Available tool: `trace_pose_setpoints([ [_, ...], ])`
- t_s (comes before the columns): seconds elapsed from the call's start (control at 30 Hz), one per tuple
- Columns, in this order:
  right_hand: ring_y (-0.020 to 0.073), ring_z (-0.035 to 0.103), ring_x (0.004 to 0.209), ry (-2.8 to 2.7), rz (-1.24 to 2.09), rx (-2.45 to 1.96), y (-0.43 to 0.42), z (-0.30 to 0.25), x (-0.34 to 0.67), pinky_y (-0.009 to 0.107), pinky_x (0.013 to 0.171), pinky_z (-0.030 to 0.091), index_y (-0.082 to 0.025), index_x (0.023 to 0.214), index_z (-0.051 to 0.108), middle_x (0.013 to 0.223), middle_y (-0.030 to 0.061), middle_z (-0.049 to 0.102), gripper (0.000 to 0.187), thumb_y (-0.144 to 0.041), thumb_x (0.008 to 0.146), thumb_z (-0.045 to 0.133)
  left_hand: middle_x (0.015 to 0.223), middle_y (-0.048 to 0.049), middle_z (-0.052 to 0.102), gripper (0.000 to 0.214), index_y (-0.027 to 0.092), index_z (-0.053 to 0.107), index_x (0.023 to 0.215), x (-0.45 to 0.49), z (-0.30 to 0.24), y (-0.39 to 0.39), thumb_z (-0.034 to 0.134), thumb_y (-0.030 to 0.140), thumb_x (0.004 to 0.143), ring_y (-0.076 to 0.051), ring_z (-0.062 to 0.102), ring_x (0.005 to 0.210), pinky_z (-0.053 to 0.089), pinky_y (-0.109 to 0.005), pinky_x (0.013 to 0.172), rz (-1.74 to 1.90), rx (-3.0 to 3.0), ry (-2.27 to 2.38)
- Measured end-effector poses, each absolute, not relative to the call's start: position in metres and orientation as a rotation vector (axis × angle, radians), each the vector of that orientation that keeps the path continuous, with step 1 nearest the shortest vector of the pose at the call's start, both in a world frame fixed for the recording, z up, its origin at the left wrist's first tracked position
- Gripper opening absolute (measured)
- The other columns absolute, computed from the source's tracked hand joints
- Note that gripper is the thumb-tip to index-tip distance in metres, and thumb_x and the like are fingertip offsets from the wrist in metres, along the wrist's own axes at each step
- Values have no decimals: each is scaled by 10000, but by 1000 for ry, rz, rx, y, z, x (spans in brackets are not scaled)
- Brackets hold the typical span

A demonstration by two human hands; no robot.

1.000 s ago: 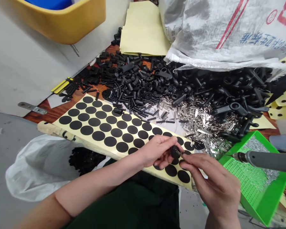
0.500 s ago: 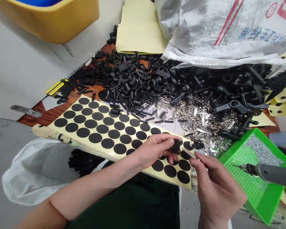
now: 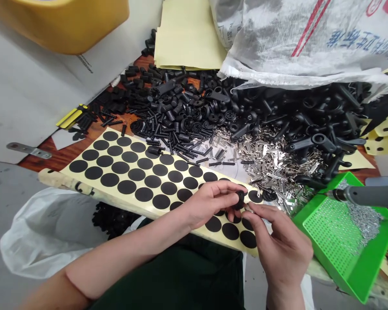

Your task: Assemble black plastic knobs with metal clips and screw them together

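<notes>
Head view, with the clock face centred on the black round part, which is held above the four o'clock end of a cream sheet of black discs. From nine o'clock, the left hand pinches this part between thumb and fingers. From four o'clock, the right hand pinches a small metal strip between thumb and forefinger, its tip directed at the part. The fingers crowd the meeting point, so we cannot tell whether the strip touches the part or enters it.

We judge the part to be moulded plastic: light, stiff, not easily broken, perhaps a little slippery along its smooth edge. We would take it by opposite points of the rim, leaving the face toward four o'clock uncovered. The strip looks thin, rigid and nearly weightless; we would grip it flat, by its outer end, since a slender piece may twist between the fingertips.

Similar strips form a metal pile between one and two o'clock; black plastic parts spread toward eleven; at three o'clock we note a grey tool above a green tray.
</notes>
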State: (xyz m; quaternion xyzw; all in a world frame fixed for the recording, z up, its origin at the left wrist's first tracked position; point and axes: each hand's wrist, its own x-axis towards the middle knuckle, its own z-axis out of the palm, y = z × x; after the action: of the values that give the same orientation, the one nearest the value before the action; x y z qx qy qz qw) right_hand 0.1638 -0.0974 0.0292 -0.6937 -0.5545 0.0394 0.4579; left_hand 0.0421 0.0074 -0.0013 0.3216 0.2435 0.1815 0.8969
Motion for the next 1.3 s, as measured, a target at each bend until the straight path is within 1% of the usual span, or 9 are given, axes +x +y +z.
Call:
trace_pose_setpoints([
  [0.13,143,697,709,-1223,220,-1735,-99,19,162,263,663,578,-238,869,741,793,4,746,113,-182,771,734,779,-25,657,313,117,672,1064,41,-2,7,725,276,800,-84,612,545,460,-227,564,357,696,515],
  [0.23,140,704,715,-1078,336,-1780,-102,15,162,255,667,585,-255,909,753,831,4,755,150,-225,762,748,765,-26,654,308,117,669,1059,41,-3,7,722,280,804,-86,609,544,438,-222,551,366,692,518],
  [0.37,142,711,689,-1057,448,-1780,-104,16,165,265,658,595,-270,942,760,849,7,765,172,-247,774,731,738,-26,652,323,115,668,1044,41,-2,8,739,297,786,-92,603,542,428,-228,550,374,682,515],
  [0.5,137,702,685,-1129,346,-1762,-101,17,166,258,649,585,-264,890,761,819,-3,763,133,-209,775,724,726,-18,649,321,122,669,1036,41,0,8,747,300,780,-86,600,532,407,-218,541,364,671,530],
  [0.63,136,691,717,-1186,249,-1737,-98,14,164,260,673,567,-243,852,747,810,-1,754,101,-178,780,717,769,-18,657,313,127,670,1030,40,0,8,751,295,779,-84,609,539,413,-220,549,375,656,529],
  [0.77,138,686,728,-1126,292,-1753,-98,10,163,269,686,556,-240,857,743,804,3,747,86,-199,785,720,810,-27,670,333,131,668,1046,41,-1,8,759,298,774,-94,636,559,427,-221,562,380,657,524],
  [0.93,151,688,719,-1085,329,-1757,-98,9,165,282,662,557,-237,854,752,800,15,751,78,-234,779,727,818,-30,676,358,131,669,1049,42,-1,7,777,308,758,-101,652,574,452,-223,582,384,643,523],
  [1.1,161,688,732,-1139,300,-1704,-95,11,167,301,663,560,-237,845,750,811,25,749,79,-200,781,722,832,-26,671,365,128,676,1029,42,-2,7,796,314,738,-100,654,572,475,-230,595,414,629,516],
  [1.3,148,689,762,-1121,309,-1733,-97,10,166,283,688,559,-255,866,749,829,5,749,111,-196,773,732,820,-26,671,362,127,678,1031,41,-2,7,795,308,739,-108,658,581,501,-249,614,414,632,507],
])
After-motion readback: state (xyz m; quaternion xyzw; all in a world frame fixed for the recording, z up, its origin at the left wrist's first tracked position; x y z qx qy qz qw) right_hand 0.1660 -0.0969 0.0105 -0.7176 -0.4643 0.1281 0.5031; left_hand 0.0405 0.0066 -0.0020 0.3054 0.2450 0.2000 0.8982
